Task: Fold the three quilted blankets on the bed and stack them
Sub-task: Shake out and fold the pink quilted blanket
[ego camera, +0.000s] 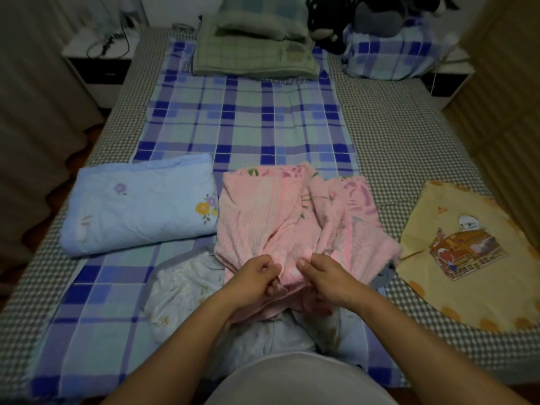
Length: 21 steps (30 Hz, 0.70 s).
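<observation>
While the blue blanket point(140, 204) lies folded toward the bed's point(388, 133) left edge, my left hand point(257, 274) and right hand point(324, 273) pinch the near hem of the crumpled pink blanket point(277, 211) mid-bed, its long axis toward the headboard. White blanket point(187, 290) beneath: unfolded. Nothing stacked.

Hands: two, the left hand point(257, 276) and the right hand point(324, 276).
Blankets near the person: four, namely a blue blanket point(140, 203), a pink blanket point(280, 217), a yellow blanket point(467, 249) and a white blanket point(187, 290).
Folded blankets among them: one, the blue one.
Beds: one bed point(394, 135).
Checked sheets: one blue sheet point(242, 121).
Green folded piles at the far end: one green pile point(257, 51).
Nightstands: two, a left nightstand point(99, 68) and a right nightstand point(447, 80).
</observation>
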Tool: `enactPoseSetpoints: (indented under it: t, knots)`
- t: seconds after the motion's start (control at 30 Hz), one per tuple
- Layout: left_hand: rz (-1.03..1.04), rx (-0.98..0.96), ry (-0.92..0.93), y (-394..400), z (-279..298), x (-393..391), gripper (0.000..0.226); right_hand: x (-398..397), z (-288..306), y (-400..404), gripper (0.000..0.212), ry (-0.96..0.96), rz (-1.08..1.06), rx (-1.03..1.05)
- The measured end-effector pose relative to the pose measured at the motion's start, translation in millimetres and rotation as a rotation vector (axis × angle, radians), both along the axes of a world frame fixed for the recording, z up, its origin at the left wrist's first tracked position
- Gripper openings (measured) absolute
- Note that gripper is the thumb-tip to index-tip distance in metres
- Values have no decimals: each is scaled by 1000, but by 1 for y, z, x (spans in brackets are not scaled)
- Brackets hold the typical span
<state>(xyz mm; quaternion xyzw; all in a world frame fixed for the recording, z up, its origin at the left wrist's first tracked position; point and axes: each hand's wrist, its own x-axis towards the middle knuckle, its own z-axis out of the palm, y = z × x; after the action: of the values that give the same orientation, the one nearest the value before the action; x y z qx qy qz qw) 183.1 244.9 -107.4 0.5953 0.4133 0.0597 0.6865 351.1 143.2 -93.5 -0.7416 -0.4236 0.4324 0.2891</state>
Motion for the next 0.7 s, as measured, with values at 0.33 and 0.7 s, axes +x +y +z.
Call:
enactPoseSetpoints:
  t: [0.33,0.7]
  knots:
    - [131,524,-202,-49,25,9,18,-31,12,3,12,-423,-353,259]
    - [543,-163,-216,-48,28,9,18,-45,-1,-7,4,-379,-253,481]
